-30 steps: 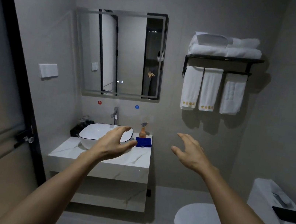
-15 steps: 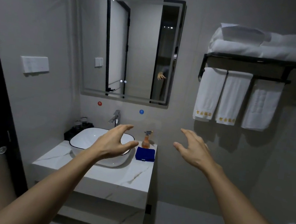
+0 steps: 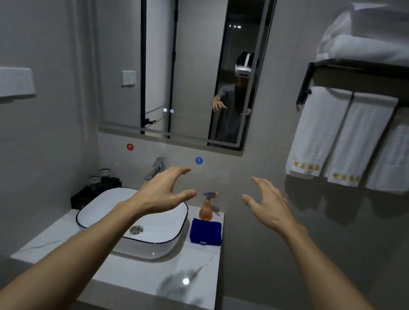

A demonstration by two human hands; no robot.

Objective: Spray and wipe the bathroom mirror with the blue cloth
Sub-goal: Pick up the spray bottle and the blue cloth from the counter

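The bathroom mirror [image 3: 187, 53] hangs on the wall above a white basin [image 3: 109, 206]. On the marble counter [image 3: 141, 276], right of the basin, lies a folded blue cloth [image 3: 206, 231]. An orange spray bottle [image 3: 207, 207] stands upright just behind it. My left hand [image 3: 162, 192] hovers above the basin with fingers spread, holding nothing. My right hand [image 3: 267, 205] hovers to the right of the bottle, fingers also spread and empty. Both hands are in the air, apart from bottle and cloth.
A chrome tap [image 3: 155, 168] stands behind the basin, with a black tray of glasses [image 3: 96, 188] to its left. White towels [image 3: 340, 136] hang from a black rack [image 3: 372, 71] on the right. A wall switch plate [image 3: 3, 84] sits on the left wall.
The view has come much closer to the counter and mirror. Both hands stay raised and spread, now near the spray bottle. A person's reflection now shows in the mirror.
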